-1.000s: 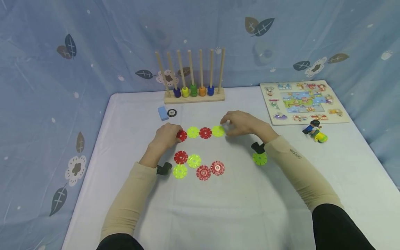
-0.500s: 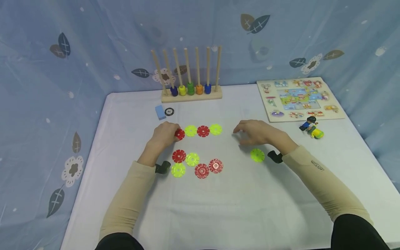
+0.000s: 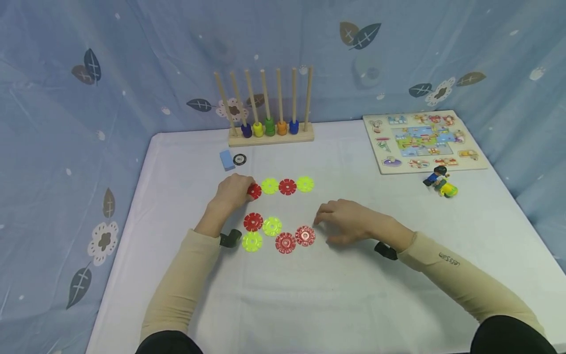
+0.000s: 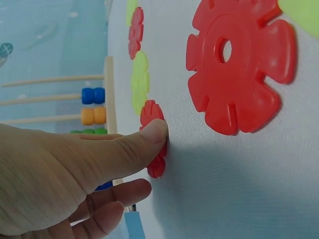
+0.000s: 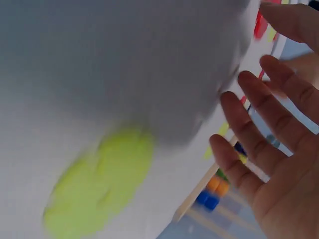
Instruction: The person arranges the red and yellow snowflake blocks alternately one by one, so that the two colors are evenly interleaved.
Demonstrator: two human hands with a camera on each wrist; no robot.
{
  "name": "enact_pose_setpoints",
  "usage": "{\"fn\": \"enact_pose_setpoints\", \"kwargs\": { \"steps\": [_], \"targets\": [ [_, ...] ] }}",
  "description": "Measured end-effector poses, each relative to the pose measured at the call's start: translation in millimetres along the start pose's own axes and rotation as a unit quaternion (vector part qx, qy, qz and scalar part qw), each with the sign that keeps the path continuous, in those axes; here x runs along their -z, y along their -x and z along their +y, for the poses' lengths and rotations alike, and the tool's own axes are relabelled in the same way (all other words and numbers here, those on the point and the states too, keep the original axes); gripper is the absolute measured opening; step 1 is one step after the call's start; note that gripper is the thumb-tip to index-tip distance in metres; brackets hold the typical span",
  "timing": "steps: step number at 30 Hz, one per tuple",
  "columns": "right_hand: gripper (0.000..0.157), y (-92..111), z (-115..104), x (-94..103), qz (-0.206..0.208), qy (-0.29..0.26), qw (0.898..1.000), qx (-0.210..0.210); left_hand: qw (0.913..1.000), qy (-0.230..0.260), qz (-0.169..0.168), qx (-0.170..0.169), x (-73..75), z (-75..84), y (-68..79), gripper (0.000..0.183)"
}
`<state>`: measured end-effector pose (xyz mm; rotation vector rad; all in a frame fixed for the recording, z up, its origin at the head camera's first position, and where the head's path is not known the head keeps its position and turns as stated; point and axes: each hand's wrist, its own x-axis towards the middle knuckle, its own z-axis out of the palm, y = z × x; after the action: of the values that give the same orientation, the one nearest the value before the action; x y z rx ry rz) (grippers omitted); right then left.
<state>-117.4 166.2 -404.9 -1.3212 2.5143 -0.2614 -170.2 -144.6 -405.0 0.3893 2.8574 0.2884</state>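
Starting from the near edge of the surface (image 3: 283, 305), I first meet, left of its middle, a loose group: a front lime disc (image 3: 252, 245), two patterned red discs (image 3: 285, 243), a plain red disc (image 3: 253, 221) and a rear lime disc (image 3: 271, 226). The right hand (image 3: 347, 219) is just right of them, its fingers apart and holding nothing; whether it touches a disc, I cannot tell. Farther, the left hand (image 3: 232, 191) pinches the end red disc (image 3: 255, 191), at the left end of a row of four discs (image 3: 287, 187). In my judgement this pinch should be light and low, so that the row does not bend; the right fingers would best take any disc by its rim, without pushing its neighbour. At the far edge stands the peg rack (image 3: 270, 140).
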Motion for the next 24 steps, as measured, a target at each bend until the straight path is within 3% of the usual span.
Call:
{"fn": "enact_pose_setpoints", "kwargs": {
  "steps": [8, 13, 24],
  "targets": [
    [0.046, -18.9, -28.4, -13.2, 0.015, 0.015, 0.997, 0.071, 1.0, -0.006, -0.002, 0.002, 0.2, 1.2, 1.8, 0.041],
    [0.036, -26.5, -35.2, -14.0, 0.009, 0.027, 0.998, 0.047, 1.0, -0.005, -0.002, 0.003, 1.3, 2.7, 3.0, 0.042],
    [0.035, -31.3, -37.3, -14.6, -0.018, -0.013, 1.0, 0.001, 1.0, -0.006, 0.001, 0.003, -1.2, 2.4, 2.0, 0.041]
  ]
}}
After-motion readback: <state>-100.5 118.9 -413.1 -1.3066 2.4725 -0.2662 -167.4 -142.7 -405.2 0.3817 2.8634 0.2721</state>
